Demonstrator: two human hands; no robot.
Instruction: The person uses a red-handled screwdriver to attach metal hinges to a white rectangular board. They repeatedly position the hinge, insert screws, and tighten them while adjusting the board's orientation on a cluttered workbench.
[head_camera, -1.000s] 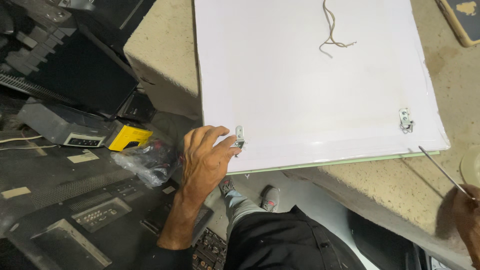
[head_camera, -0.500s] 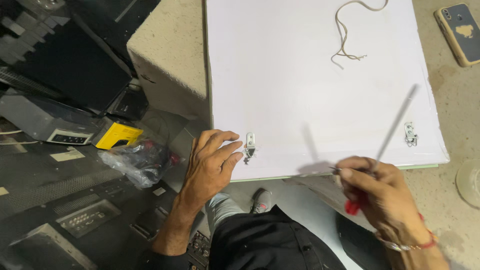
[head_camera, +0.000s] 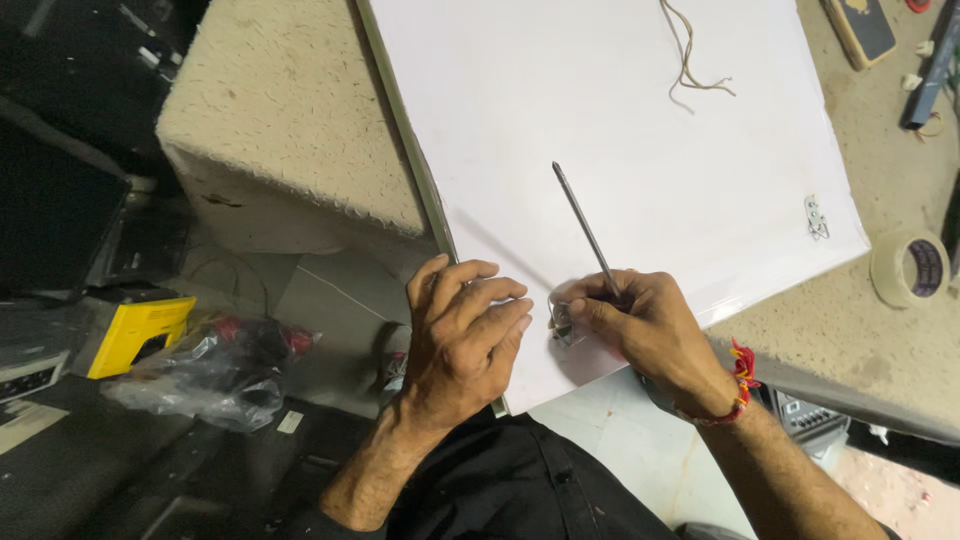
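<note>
A large white panel (head_camera: 620, 150) lies on a speckled stone table (head_camera: 290, 130), its near corner overhanging the edge. My left hand (head_camera: 460, 335) rests flat on that near corner, fingers bent beside a small metal bracket (head_camera: 562, 322). My right hand (head_camera: 650, 325) touches the bracket from the right and grips a screwdriver (head_camera: 585, 230), whose thin metal shaft points up and away across the panel. A second metal bracket (head_camera: 816, 216) sits near the panel's right edge. A red thread band is on my right wrist.
A loose piece of brown string (head_camera: 690, 60) lies on the panel's far part. A roll of tape (head_camera: 910, 268) and a phone (head_camera: 858, 28) sit on the table at right. Below left are a yellow box (head_camera: 135, 330) and a crumpled plastic bag (head_camera: 215, 365).
My right hand came in from the right with the screwdriver and now meets the bracket beside my left hand. The screwdriver shaft now points up across the panel. The view has shifted closer.
</note>
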